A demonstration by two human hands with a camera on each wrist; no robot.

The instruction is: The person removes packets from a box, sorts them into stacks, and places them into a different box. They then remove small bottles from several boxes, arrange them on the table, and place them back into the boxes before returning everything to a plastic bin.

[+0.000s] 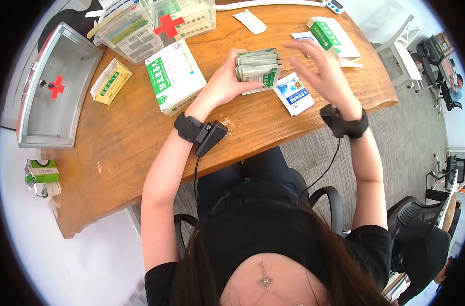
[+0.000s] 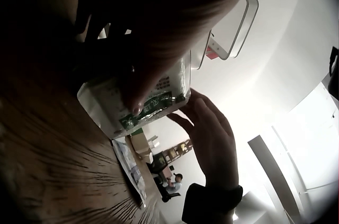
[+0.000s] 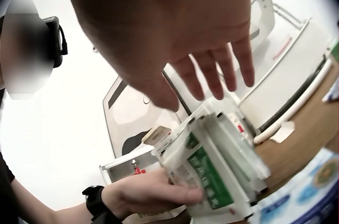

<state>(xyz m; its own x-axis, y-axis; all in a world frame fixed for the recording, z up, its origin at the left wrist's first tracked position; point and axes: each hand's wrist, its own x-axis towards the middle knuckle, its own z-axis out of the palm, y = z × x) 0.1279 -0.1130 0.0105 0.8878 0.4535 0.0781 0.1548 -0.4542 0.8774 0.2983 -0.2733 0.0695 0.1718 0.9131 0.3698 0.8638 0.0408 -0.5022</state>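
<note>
My left hand (image 1: 224,81) grips a stack of green-and-white sachets (image 1: 260,71), its thumb across the front one. In the right wrist view the packets of the stack (image 3: 212,176) stand side by side on edge, fanned slightly at the top. My right hand (image 1: 324,74) is held just right of the stack, fingers spread and holding nothing; in its own wrist view the fingers hang over the packets. A blue-and-white packet (image 1: 295,96) lies flat on the table below and between the hands.
On the wooden table (image 1: 125,137), a green-and-white box (image 1: 175,76) stands left of the hands and another (image 1: 337,38) at the back right. A small yellow box (image 1: 111,82), a clear red-cross case (image 1: 54,107), a filled clear container (image 1: 191,20) and a paper scrap (image 1: 251,21) lie around.
</note>
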